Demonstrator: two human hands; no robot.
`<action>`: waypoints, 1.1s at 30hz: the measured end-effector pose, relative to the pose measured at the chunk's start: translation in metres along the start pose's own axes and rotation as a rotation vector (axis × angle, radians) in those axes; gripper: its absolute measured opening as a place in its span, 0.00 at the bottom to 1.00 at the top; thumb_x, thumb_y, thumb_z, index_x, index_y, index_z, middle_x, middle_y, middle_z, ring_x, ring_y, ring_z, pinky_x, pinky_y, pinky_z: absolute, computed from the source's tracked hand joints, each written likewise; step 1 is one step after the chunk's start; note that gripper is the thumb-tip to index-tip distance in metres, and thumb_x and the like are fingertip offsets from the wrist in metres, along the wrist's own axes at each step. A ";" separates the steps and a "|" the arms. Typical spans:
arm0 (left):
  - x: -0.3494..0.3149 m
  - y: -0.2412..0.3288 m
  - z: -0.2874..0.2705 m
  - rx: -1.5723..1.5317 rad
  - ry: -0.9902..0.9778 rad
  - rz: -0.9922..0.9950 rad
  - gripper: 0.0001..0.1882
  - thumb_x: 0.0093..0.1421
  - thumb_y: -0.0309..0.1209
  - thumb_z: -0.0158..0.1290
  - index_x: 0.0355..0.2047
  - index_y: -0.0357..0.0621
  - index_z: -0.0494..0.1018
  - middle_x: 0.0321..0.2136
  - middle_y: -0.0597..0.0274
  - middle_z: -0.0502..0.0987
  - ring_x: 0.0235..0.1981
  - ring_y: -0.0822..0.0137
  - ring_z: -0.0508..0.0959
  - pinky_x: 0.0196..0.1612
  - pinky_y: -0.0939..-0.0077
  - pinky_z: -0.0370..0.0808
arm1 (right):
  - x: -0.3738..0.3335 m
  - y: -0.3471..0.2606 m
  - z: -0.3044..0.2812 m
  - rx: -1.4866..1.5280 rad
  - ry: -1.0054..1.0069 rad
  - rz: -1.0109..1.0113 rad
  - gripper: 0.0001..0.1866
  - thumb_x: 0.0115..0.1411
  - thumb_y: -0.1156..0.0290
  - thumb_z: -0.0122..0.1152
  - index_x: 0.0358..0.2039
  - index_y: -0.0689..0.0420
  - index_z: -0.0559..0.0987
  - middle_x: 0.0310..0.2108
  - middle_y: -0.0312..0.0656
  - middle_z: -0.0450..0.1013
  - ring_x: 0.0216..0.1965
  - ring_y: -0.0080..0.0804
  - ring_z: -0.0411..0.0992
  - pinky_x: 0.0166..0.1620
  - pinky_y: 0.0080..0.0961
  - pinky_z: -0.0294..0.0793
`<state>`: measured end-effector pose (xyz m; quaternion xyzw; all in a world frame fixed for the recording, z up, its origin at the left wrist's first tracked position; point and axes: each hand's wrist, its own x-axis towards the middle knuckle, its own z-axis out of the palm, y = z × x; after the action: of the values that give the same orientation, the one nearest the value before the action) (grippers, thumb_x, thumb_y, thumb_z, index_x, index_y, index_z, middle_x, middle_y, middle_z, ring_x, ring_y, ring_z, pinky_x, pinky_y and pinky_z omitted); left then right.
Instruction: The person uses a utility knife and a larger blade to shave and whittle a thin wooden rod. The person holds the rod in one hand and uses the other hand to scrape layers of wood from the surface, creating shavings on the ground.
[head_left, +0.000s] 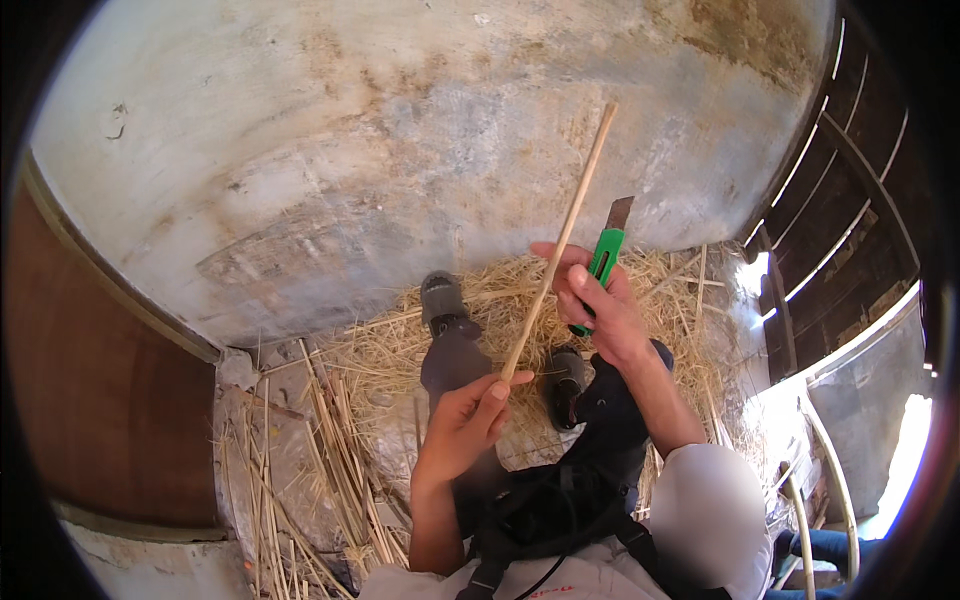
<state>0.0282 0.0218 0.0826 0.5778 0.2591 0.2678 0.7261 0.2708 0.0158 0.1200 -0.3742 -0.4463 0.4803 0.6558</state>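
Observation:
A thin, pale wooden stick (583, 185) slants up and to the right in front of me. My left hand (467, 425) pinches its lower end between thumb and fingers. In my right hand (607, 310) is a green utility knife (604, 257), its rusty-looking blade out and pointing upward. The right index finger reaches out to the stick's middle and seems to touch it from behind. The blade stands to the right of the stick, apart from it.
Straw-like shavings (385, 345) cover the floor around my shoes. Split sticks (340, 450) lie in a bundle at my left. A stained wall (400, 180) rises ahead, a brown door panel (110, 380) stands left, and dark slatted boards (850, 220) line the right. Bent poles (835, 470) lean at the lower right.

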 end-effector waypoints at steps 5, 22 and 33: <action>0.004 0.001 -0.004 0.008 0.063 0.043 0.21 0.75 0.35 0.50 0.64 0.37 0.71 0.24 0.71 0.70 0.22 0.79 0.68 0.25 0.83 0.65 | 0.027 -0.005 0.017 -0.122 0.002 0.007 0.14 0.71 0.64 0.62 0.49 0.60 0.81 0.24 0.25 0.65 0.21 0.11 0.56 0.25 0.16 0.53; 0.017 -0.010 -0.005 0.120 0.485 0.112 0.19 0.65 0.21 0.61 0.55 0.32 0.78 0.32 0.57 0.86 0.22 0.77 0.79 0.23 0.83 0.72 | 0.063 0.009 -0.015 -0.376 -0.016 0.065 0.18 0.72 0.60 0.60 0.55 0.57 0.82 0.28 0.28 0.71 0.24 0.14 0.63 0.29 0.18 0.63; 0.041 -0.014 0.003 0.209 0.588 0.198 0.16 0.63 0.18 0.62 0.52 0.30 0.78 0.32 0.59 0.85 0.24 0.79 0.77 0.25 0.83 0.73 | 0.037 0.015 -0.045 -0.661 -0.105 -0.096 0.10 0.73 0.66 0.56 0.43 0.60 0.77 0.29 0.38 0.73 0.31 0.25 0.73 0.36 0.26 0.72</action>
<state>0.0615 0.0452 0.0671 0.5695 0.4263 0.4643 0.5276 0.3137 0.0521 0.0998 -0.5199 -0.6281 0.2966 0.4972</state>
